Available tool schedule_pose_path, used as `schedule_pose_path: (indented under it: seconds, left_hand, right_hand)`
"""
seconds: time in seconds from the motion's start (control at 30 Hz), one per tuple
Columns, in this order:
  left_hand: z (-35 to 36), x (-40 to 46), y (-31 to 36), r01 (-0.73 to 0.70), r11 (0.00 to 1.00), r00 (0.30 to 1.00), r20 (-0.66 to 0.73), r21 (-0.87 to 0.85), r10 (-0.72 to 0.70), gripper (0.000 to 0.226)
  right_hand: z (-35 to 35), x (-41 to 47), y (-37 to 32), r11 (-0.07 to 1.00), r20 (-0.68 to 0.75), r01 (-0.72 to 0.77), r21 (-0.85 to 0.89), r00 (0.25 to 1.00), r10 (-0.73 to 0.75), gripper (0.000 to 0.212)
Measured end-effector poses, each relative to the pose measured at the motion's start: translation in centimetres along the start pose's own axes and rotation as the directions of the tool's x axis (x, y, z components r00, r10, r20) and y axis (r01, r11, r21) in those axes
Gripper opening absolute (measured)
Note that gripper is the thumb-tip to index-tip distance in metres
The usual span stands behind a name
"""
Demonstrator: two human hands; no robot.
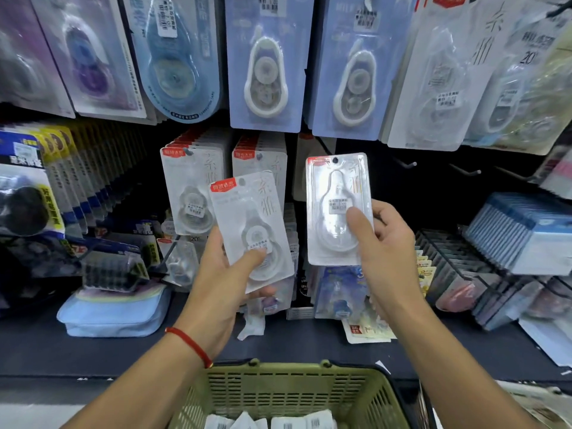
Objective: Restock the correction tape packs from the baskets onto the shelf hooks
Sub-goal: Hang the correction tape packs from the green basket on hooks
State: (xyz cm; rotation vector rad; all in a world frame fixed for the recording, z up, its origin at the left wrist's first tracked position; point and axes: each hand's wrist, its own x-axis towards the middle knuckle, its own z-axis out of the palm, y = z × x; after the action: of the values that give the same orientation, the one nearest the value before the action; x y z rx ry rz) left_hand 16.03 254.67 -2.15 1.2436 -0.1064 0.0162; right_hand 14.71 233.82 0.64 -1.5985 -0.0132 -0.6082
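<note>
Before shelf hooks [408, 164], raised hands [229, 274] each pinch 1 pack [337, 196].

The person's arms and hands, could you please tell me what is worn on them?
Both forearms are bare, with no sleeves in view. The left hand has a thin red string bracelet around its wrist. The right hand wears nothing: no glove, ring or watch shows on either.

Dark shelf [309, 342] ledge has a light blue pouch [114, 314] lying flat on the left, a few loose packets [365, 331] near the middle, wire racks [458, 261] on the right.
</note>
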Motion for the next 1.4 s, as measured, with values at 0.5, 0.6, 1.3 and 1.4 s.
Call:
schedule_pose_path:
  seconds: [0.5,0.6,1.3,1.4]
  left_hand:
    - [0.1,-0.2,-0.6,-0.065,0.994,0.997,0.040,0.088,0.061,0.043]
    - [0.5,-0.5,-0.7,-0.035,0.998,0.991,0.131,0.058,0.027,0.045]
    - [1.1,-1.0,-0.4,-0.104,0.995,0.920,0.382,0.011,0.092,0.069]
    - [1.1,-0.9,-0.2,-0.113,0.994,0.911,0.399,-0.005,0.106,0.066]
  right_hand:
    - [-0.5,0.2,1.6,0.820,-0.052,0.053,-0.570,0.994,-0.100,0.052]
    - [0.3,-0.8,1.5,0.899,0.131,0.110,-0.423,0.990,-0.059,0.023]
    - [0.1,-0.6,0.1,0.997,-0.076,0.029,0.069,0.997,-0.024,0.027]
    - [0.4,-1.0,0.1,0.998,-0.146,0.049,0.032,0.988,-0.043,0.023]
